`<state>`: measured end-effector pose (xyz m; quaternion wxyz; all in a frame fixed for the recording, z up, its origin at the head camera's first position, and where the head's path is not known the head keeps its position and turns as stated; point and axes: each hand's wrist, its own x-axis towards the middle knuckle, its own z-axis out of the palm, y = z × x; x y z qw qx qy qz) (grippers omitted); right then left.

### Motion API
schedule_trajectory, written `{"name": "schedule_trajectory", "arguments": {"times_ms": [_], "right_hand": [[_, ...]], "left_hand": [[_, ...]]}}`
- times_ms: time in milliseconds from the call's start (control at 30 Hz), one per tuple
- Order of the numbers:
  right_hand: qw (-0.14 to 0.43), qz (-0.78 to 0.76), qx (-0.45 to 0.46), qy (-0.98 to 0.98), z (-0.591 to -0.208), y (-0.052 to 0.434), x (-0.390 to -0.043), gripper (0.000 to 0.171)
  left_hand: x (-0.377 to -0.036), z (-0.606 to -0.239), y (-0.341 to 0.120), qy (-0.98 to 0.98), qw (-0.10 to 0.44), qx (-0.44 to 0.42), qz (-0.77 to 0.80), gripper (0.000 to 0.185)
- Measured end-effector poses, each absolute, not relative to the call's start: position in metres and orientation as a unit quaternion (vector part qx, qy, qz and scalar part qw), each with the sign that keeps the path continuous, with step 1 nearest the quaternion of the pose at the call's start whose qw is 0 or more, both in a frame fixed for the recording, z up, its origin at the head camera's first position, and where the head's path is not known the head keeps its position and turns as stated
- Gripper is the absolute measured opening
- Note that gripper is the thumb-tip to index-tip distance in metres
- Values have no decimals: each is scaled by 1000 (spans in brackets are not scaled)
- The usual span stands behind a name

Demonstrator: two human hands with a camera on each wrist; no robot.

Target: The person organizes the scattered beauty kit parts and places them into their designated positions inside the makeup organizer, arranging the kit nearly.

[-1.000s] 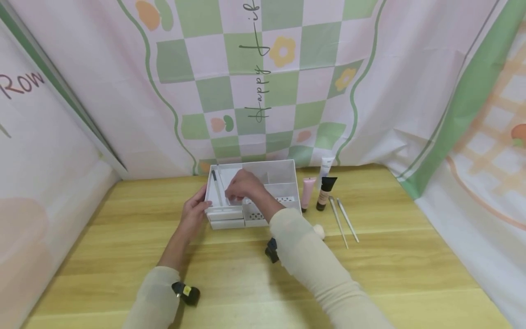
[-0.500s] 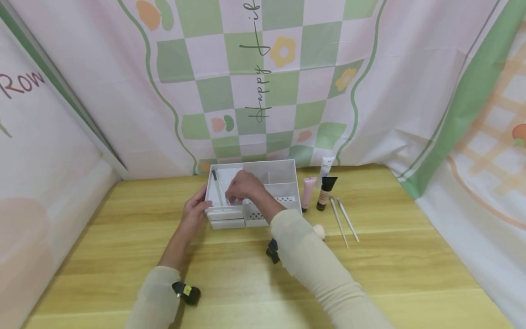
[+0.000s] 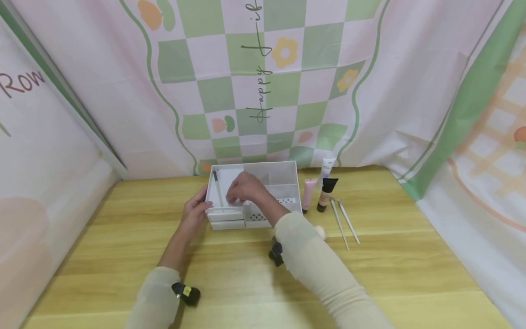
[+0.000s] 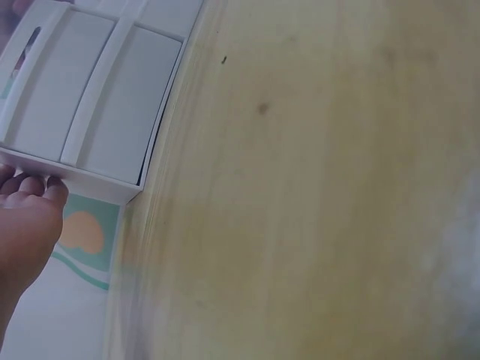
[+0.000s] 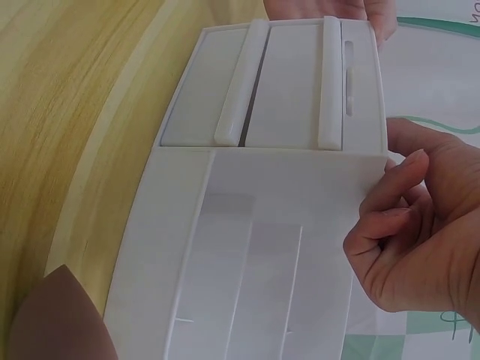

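- A white organiser box with several compartments and two shallow drawers in its front sits on the wooden worktop, close to the fabric backdrop.
- The left hand rests against the box's left front corner; in the left wrist view its fingers lie straight against the white edge, seemingly to keep the light box from sliding.
- The right hand reaches over the left part of the box from above. In the right wrist view its fingers are curled, thumb and forefinger close together at the top rim beside the drawers; whether they pinch anything, I cannot tell.
- A thin dark-tipped stick lies along the leftmost compartment, which suits its length.
- To the right of the box, a pink tube, a black-capped bottle and a white tube behind them stand near together, handy to the right hand.
- Two metal tweezers lie side by side on the worktop just right of the bottle.
- A small pale puff peeks out beside the right sleeve.
- A black camera unit is strapped to each wrist.
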<state>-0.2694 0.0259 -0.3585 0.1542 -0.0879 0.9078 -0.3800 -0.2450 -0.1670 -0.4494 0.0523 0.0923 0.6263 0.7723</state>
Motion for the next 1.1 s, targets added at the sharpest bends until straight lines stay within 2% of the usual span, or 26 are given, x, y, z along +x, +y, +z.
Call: {"name": "schedule_trajectory", "arguments": {"times_ms": [567, 1100], "right_hand": [[126, -431, -122, 885, -369, 33, -268, 18], [73, -512, -165, 840, -372, 65, -250, 20]], "left_hand": [[-243, -447, -167, 640, 48, 90, 762, 68], [-244, -451, -164, 639, 36, 81, 764, 67]]}}
